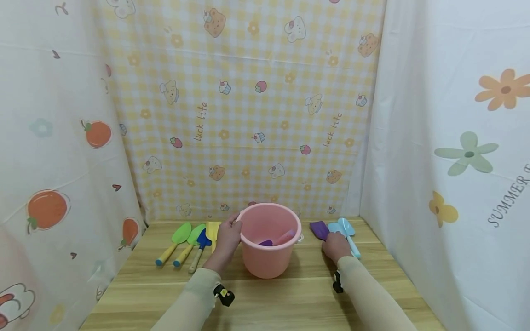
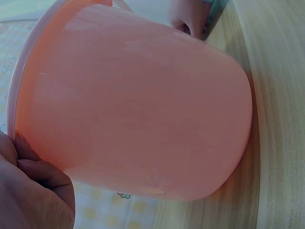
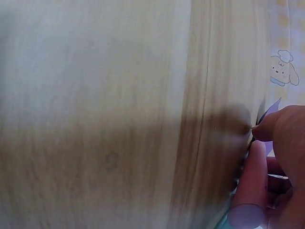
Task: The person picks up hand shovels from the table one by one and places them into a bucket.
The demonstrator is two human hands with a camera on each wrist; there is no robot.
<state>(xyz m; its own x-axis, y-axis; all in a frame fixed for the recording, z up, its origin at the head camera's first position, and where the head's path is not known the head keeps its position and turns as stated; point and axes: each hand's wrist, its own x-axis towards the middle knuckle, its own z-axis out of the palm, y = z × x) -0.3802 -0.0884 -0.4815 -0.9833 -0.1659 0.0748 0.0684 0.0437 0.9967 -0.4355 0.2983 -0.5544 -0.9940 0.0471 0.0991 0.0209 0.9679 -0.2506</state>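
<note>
Your L hand [image 1: 229,235] grips the L side of the bucket [image 1: 267,263] rim, some fingers hidden; L wrist cam crops the rest. Bucket's mid-bench [image 1: 285,301]; its near wall hides part of the purple bit [image 1: 266,243] & pink handle [image 1: 285,236] inside, so can't tell if they're 1 pc. Your R hand [image 1: 336,247], R of bucket, has fingers curled round the purple shovel [image 1: 319,230]; head cam shows its blade but not its grip, can't tell if it's lifted. Lt. blue shovels [image 1: 347,226] just beside, partly blocked. On L: green shovels [image 1: 181,233], a navy one [image 1: 203,239], & a yellow one [image 1: 212,231], lower end hidden.
</note>
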